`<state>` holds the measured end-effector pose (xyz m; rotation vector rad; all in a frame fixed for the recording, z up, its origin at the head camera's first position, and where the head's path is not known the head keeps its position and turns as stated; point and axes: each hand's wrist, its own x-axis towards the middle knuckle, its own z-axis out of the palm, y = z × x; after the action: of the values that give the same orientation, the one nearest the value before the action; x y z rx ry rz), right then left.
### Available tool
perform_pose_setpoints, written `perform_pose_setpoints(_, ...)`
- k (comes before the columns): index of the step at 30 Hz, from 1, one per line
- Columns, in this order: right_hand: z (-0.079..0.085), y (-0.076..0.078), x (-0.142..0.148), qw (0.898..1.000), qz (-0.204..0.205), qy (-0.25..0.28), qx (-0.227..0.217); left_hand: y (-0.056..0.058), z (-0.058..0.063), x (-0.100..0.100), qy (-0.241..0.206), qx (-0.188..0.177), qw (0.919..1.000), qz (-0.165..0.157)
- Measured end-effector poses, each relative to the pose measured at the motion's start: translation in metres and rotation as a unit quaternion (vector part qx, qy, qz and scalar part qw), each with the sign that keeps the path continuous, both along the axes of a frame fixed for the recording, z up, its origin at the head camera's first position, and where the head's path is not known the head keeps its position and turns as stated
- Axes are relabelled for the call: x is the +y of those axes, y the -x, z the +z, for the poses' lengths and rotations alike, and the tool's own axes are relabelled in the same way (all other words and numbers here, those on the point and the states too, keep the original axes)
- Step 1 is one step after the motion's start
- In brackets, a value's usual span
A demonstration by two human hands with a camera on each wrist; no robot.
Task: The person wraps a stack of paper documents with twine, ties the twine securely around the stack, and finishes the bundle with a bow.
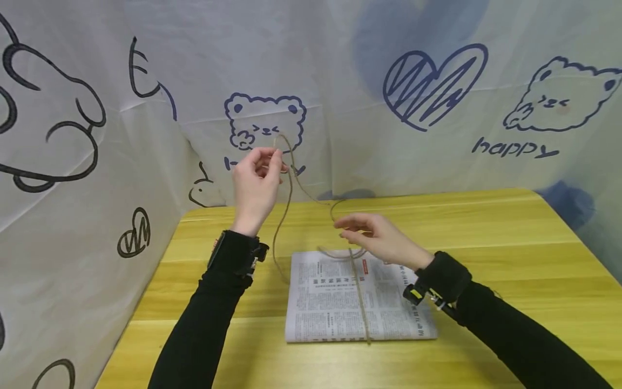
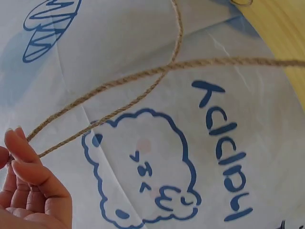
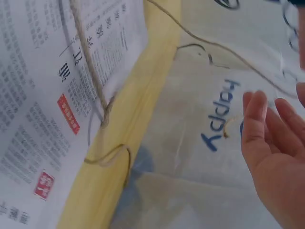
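A folded newspaper (image 1: 325,313) lies flat on the table with a strand of brown twine (image 1: 360,302) running across its top. My left hand (image 1: 257,186) is raised above the table beyond the paper and pinches a loop of the twine between thumb and fingers. From that hand one strand drops to the newspaper's left side; another slants down toward my right hand (image 1: 384,237). The right hand hovers over the paper's far edge with loosely bent fingers, thumb and index apart. A curl of twine (image 3: 228,128) shows beside its fingertips; whether they touch is unclear.
The yellow wood-grain table (image 1: 510,270) extends to both sides of the newspaper. Behind and to the left hangs a pale sheet (image 1: 340,108) with bear, heart and word drawings. A curved length of twine (image 3: 116,151) sticks out past the paper's far edge.
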<state>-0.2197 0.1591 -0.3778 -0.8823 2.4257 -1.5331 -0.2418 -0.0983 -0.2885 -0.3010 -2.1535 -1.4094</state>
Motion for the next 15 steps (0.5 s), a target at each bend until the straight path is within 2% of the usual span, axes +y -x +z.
perform_pose_setpoints(3, -0.003, -0.004, -0.001, 1.000, 0.001, -0.010, 0.020, -0.002, 0.001, -0.003, 0.010, 0.014, 0.9999, 0.003)
perform_pose_setpoints(6, -0.007, -0.001, 0.013, 0.999, -0.024, 0.021, 0.002, -0.004, 0.002, -0.004, 0.030, 0.016, 0.9994, -0.007)
perform_pose_setpoints(9, -0.010, 0.002, 0.027, 0.997, -0.056, 0.046, -0.005, -0.004, 0.001, -0.001, 0.054, 0.001, 0.9974, -0.048)
perform_pose_setpoints(12, -0.008, 0.004, 0.036, 0.995, -0.082, 0.052, 0.006, -0.005, -0.002, 0.004, 0.077, -0.022, 0.9918, -0.099)
perform_pose_setpoints(15, -0.003, 0.004, 0.036, 0.995, -0.080, 0.054, 0.002, -0.006, -0.006, 0.013, 0.096, -0.041, 0.9840, -0.144)
